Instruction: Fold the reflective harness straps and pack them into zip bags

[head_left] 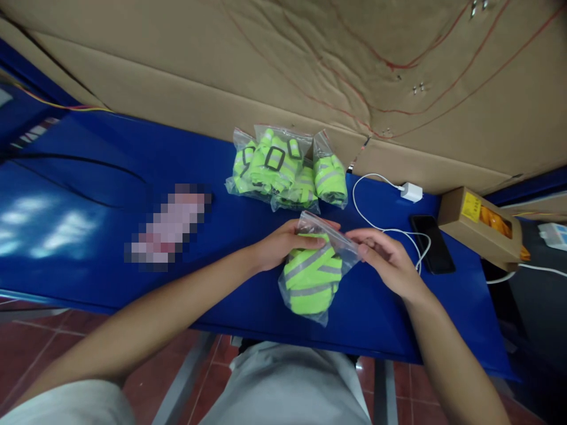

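A clear plastic zip bag (pixel 313 276) filled with a folded neon-green reflective strap lies on the blue table (pixel 110 195) in front of me. My left hand (pixel 283 243) pinches the bag's open top edge from the left. My right hand (pixel 390 260) pinches the same edge from the right. Both hands are closed on the bag's mouth. Behind them, a pile of several similar bagged neon-green straps (pixel 283 168) rests near the cardboard.
Brown cardboard (pixel 310 59) lines the table's far side. A white charger (pixel 411 192) and its cable lead to a black phone (pixel 432 243) at right. A small cardboard box (pixel 481 227) sits at the right edge. A blurred pink patch (pixel 170 227) lies at left.
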A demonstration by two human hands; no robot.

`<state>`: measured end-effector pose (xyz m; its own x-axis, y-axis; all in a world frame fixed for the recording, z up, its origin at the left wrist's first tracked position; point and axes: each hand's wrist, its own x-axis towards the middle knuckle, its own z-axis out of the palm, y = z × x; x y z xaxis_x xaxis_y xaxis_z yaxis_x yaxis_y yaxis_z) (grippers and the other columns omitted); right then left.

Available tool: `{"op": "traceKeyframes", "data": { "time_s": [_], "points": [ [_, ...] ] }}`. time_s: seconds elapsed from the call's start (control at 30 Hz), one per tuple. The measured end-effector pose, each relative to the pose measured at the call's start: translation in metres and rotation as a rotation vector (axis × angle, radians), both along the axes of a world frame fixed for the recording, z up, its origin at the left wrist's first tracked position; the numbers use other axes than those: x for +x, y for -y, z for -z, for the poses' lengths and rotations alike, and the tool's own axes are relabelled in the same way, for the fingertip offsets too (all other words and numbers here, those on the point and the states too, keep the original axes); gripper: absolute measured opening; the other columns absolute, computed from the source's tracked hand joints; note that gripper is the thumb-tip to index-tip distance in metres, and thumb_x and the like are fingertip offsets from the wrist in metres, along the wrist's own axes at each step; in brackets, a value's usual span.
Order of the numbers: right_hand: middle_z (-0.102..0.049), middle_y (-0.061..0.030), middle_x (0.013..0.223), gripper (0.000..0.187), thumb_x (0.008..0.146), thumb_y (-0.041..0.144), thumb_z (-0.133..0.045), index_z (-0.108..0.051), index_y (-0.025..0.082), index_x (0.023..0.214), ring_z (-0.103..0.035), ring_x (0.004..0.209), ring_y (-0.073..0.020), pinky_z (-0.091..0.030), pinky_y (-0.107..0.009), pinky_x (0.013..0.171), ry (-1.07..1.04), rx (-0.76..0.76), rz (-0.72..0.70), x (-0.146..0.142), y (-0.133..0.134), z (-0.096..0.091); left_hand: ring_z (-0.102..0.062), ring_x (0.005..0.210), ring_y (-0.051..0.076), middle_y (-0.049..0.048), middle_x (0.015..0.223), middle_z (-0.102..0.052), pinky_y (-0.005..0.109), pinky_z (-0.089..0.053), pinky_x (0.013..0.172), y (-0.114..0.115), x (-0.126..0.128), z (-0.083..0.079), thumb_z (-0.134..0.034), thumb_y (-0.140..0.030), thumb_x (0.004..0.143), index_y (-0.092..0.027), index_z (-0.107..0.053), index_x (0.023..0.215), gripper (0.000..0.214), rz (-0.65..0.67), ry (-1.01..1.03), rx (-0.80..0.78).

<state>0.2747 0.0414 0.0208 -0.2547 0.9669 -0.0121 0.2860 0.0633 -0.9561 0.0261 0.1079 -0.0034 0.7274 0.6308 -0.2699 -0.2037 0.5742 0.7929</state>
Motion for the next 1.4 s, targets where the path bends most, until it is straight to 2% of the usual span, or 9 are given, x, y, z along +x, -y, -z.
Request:
{"op": "traceKeyframes", "data": {
  "time_s": [0.13, 0.27, 0.47, 0.67, 0.77, 0.93, 1.1, 1.2, 1.4],
  "points": [
    [-0.071, -0.0026, 0.112, 0.027, 0.101, 0.034, -0.063, -0.068, 0.032, 0.127, -0.066, 0.096, -0.0162, -0.052, -0.027, 0.082, 0.012, 0.007, -0.251, -0.004, 0.006, -0.002, -0.073, 0.084, 0.018, 0.0062, 0.098, -0.079, 0.028, -0.056, 0.079, 0.001, -0.001, -0.002, -0.085, -0.033, 0.08, -0.02, -0.073, 0.126, 0.05, 0.083, -0.008, -0.005],
    [-0.068, -0.0025, 0.105, 0.034, 0.102, 0.033, -0.062, -0.06, 0.031, 0.135, -0.064, 0.092, -0.0156, -0.051, -0.027, 0.08, -0.019, 0.064, -0.183, -0.008, 0.01, 0.0, -0.073, 0.087, 0.018, 0.007, 0.103, -0.078, 0.027, -0.056, 0.08, 0.0, 0.0, -0.002, -0.083, -0.033, 0.081, -0.019, -0.073, 0.125, 0.047, 0.07, -0.016, 0.008],
    [-0.068, -0.0051, 0.105, 0.028, 0.106, 0.037, -0.052, -0.062, 0.027, 0.129, -0.063, 0.089, -0.0177, -0.049, -0.03, 0.08, 0.142, 0.178, -0.325, -0.008, 0.009, -0.002, -0.072, 0.088, 0.017, 0.0058, 0.1, -0.078, 0.027, -0.054, 0.082, -0.002, -0.002, -0.005, -0.08, -0.037, 0.084, -0.02, -0.073, 0.125, 0.045, 0.121, -0.08, 0.056],
    [-0.057, -0.0014, 0.077, 0.028, 0.107, 0.037, -0.045, -0.059, 0.022, 0.089, -0.052, 0.072, -0.0157, -0.041, -0.031, 0.071, 0.161, 0.218, -0.464, -0.013, 0.013, -0.007, -0.071, 0.092, 0.018, 0.0073, 0.104, -0.077, 0.026, -0.054, 0.082, -0.004, -0.003, -0.004, -0.079, -0.039, 0.086, -0.021, -0.074, 0.123, 0.042, 0.235, -0.109, 0.112],
    [-0.054, -0.0003, 0.072, 0.028, 0.107, 0.029, -0.043, -0.053, 0.022, 0.082, -0.051, 0.068, -0.0151, -0.039, -0.031, 0.069, 0.162, 0.255, -0.42, -0.011, 0.017, -0.006, -0.072, 0.097, 0.02, 0.0087, 0.11, -0.077, 0.027, -0.054, 0.085, -0.005, -0.004, -0.004, -0.079, -0.042, 0.086, -0.02, -0.075, 0.12, 0.041, 0.263, -0.111, 0.097],
    [-0.051, 0.0013, 0.074, 0.019, 0.104, 0.027, -0.053, -0.054, 0.023, 0.086, -0.048, 0.065, -0.0132, -0.037, -0.028, 0.062, 0.096, 0.2, -0.161, 0.001, 0.016, -0.01, -0.073, 0.09, 0.019, 0.0059, 0.099, -0.078, 0.028, -0.055, 0.084, -0.005, -0.005, -0.009, -0.08, -0.04, 0.085, -0.021, -0.074, 0.123, 0.043, 0.336, -0.135, 0.084],
    [-0.069, -0.0031, 0.089, 0.018, 0.104, 0.034, -0.055, -0.068, 0.022, 0.105, -0.062, 0.076, -0.015, -0.046, -0.028, 0.07, 0.108, 0.093, -0.362, -0.004, 0.011, -0.012, -0.073, 0.093, 0.02, 0.0081, 0.104, -0.078, 0.028, -0.055, 0.087, -0.004, -0.003, -0.006, -0.081, -0.043, 0.084, -0.019, -0.076, 0.118, 0.042, 0.235, -0.133, 0.112],
    [-0.068, -0.0015, 0.081, 0.017, 0.101, 0.034, -0.061, -0.069, 0.021, 0.093, -0.061, 0.072, -0.0145, -0.047, -0.027, 0.068, 0.104, 0.033, -0.469, -0.009, 0.011, -0.012, -0.073, 0.097, 0.021, 0.0086, 0.107, -0.078, 0.029, -0.055, 0.088, -0.004, -0.003, -0.004, -0.081, -0.044, 0.083, -0.019, -0.076, 0.118, 0.043, 0.219, -0.126, 0.118],
    [-0.063, -0.0011, 0.083, 0.016, 0.096, 0.035, -0.068, -0.06, 0.023, 0.089, -0.058, 0.075, -0.0148, -0.047, -0.028, 0.07, 0.124, 0.079, -0.123, 0.0, 0.009, -0.013, -0.074, 0.087, 0.02, 0.0073, 0.098, -0.08, 0.028, -0.056, 0.081, -0.005, -0.001, -0.006, -0.082, -0.042, 0.082, -0.017, -0.077, 0.109, 0.037, 0.034, -0.126, 0.078]
  ]
}}
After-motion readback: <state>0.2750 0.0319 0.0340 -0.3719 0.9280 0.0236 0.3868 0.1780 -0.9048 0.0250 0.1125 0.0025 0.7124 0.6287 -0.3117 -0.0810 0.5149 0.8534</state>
